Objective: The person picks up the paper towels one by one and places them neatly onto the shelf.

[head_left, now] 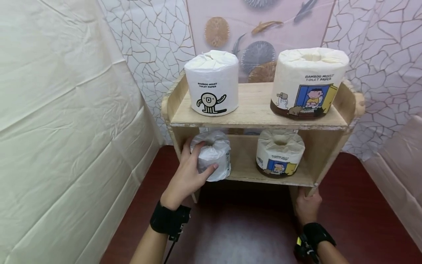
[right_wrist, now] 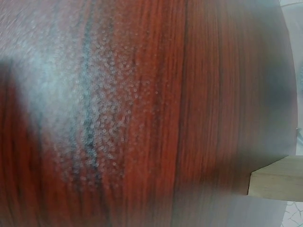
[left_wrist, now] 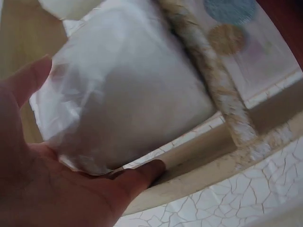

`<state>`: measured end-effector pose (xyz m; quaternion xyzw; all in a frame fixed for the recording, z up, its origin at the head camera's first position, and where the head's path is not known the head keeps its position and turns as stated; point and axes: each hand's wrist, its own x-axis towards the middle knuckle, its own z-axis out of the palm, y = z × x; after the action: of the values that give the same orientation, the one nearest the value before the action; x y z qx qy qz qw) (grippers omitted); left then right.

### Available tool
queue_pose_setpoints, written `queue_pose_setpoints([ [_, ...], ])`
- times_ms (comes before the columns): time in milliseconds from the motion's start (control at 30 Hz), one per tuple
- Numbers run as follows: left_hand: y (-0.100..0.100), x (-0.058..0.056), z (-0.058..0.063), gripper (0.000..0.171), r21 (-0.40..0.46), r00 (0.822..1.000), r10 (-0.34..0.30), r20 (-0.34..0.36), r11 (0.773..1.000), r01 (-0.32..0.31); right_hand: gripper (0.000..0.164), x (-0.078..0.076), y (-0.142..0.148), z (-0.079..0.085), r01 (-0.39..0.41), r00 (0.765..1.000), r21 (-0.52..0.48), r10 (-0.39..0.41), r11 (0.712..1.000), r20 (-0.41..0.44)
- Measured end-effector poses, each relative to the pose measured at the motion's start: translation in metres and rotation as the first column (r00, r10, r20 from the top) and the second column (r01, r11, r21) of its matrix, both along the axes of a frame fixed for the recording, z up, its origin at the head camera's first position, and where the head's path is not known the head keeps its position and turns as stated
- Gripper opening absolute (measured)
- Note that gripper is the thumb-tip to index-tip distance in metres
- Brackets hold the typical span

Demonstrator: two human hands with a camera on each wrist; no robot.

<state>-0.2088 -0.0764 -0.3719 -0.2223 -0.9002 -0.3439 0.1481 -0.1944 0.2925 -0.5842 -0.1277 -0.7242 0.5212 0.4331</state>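
My left hand (head_left: 189,174) grips a white-wrapped toilet paper roll (head_left: 214,156) at the left end of the lower shelf. Its thumb lies across the front of the wrapper and its fingers reach over the top and outer side. In the left wrist view the roll (left_wrist: 128,90) fills the space beyond the thumb, close to the shelf's side panel (left_wrist: 189,177). Below the lower shelf at the right, my right hand (head_left: 308,206) holds the leg of the wooden shelf (head_left: 254,179); part of its fingers is hidden behind the wood. The right wrist view does not show that hand.
On the top shelf stand a white roll with a black cartoon figure (head_left: 212,84) and a larger cream roll with a colourful picture (head_left: 310,84). Another picture roll (head_left: 280,154) sits lower right. The shelf stands on a dark red wood-grain table (right_wrist: 156,113); cream fabric (head_left: 66,121) hangs at left.
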Motion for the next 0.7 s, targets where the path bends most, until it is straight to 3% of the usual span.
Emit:
queue_pose_setpoints([
  [200, 0.0027, -0.0021, -0.0054, 0.070, -0.030, 0.997, 0.050, -0.052, 0.998, -0.051, 0.034, 0.0006, 0.0024, 0.0013, -0.026, 1.000, 0.009, 0.026, 1.000, 0.012],
  [333, 0.0039, -0.0038, -0.0047, 0.069, -0.008, 0.996, 0.052, -0.070, 0.999, -0.053, 0.033, -0.0001, 0.0016, 0.0055, -0.022, 1.000, 0.000, 0.022, 1.000, -0.015],
  [700, 0.0071, -0.0049, -0.0058, 0.064, 0.038, 0.995, 0.087, -0.050, 0.996, -0.086, 0.032, 0.0001, -0.0004, 0.0024, 0.005, 1.000, -0.017, -0.005, 1.000, 0.020],
])
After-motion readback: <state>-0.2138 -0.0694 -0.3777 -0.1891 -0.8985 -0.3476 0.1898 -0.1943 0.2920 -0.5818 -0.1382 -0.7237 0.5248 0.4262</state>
